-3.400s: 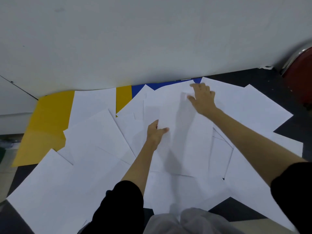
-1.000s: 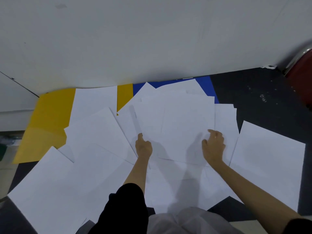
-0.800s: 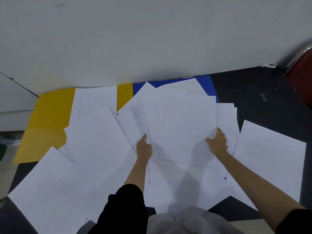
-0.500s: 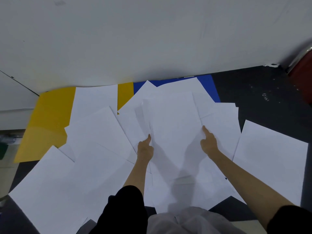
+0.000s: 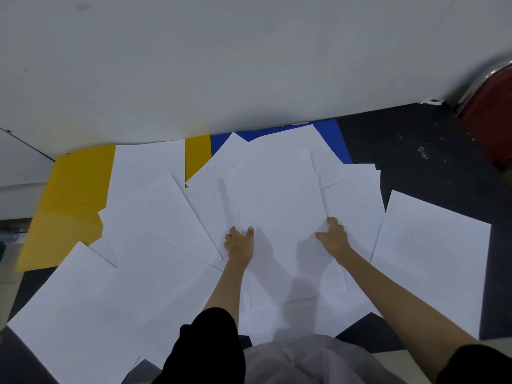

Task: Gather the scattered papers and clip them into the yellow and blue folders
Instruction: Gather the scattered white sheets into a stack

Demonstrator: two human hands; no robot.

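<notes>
White papers lie scattered over a dark mat. A gathered stack of sheets (image 5: 277,200) sits in the middle. My left hand (image 5: 240,244) grips the stack's left edge, thumb on top. At the right edge, my right hand (image 5: 334,237) grips it with curled fingers, thumb lying on the paper. The yellow folder (image 5: 73,203) lies flat at the left, half covered by loose sheets (image 5: 155,214). Only a strip of the blue folder (image 5: 336,139) shows behind the stack, against the wall.
A single sheet (image 5: 432,259) lies apart on the right on the dark mat (image 5: 421,173). Large overlapping sheets (image 5: 83,314) cover the near left. A white wall (image 5: 249,65) closes the far side. A red object with a metal rim (image 5: 490,115) stands at the far right.
My right hand has moved left from the spread sheets to the stack's right edge. The middle sheets have drawn into a narrower pile between both hands. My left hand barely shifted.
</notes>
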